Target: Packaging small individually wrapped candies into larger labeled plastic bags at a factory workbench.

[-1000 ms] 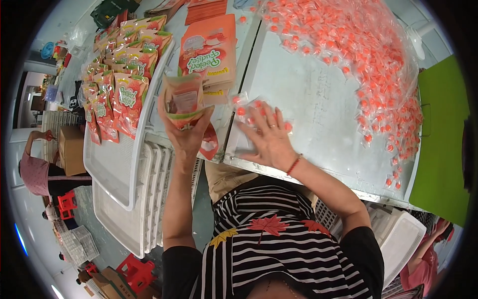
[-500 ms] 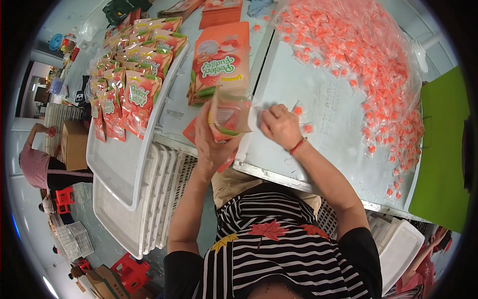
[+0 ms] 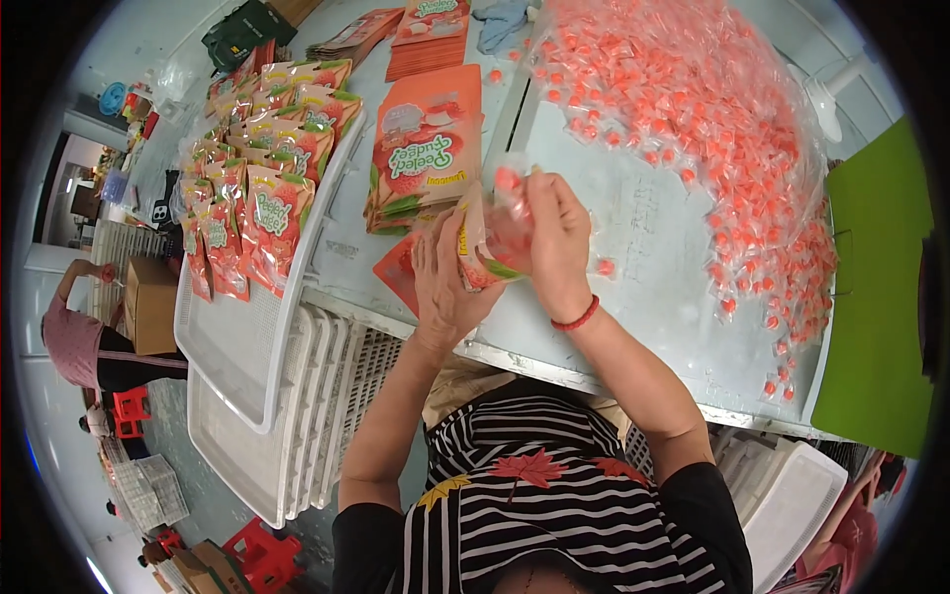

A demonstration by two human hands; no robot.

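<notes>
My left hand (image 3: 445,292) is closed around a pink candy pouch (image 3: 477,243), tilted with its mouth toward the right. At that mouth my right hand (image 3: 560,238), fingers closed, holds a wrapped candy (image 3: 508,179) in clear film; whether more are in the grip is blurred. Just behind my left hand lies a stack of flat pouches (image 3: 427,129), and another flat pouch (image 3: 398,269) peeks out beside my wrist. A single wrapped candy (image 3: 605,267) rests on the table to the right of my right hand.
A large heap of wrapped candies (image 3: 683,109) spreads over the right table. Filled pouches (image 3: 279,218) stand in a white tray (image 3: 233,342) on the left, above stacked trays (image 3: 297,445). A green panel (image 3: 881,287) borders the right side. A person (image 3: 74,327) stands far left.
My right hand has risen from the table to the pouch mouth with wrapped candy in it. The pouch has shifted right and tilted toward that hand.
</notes>
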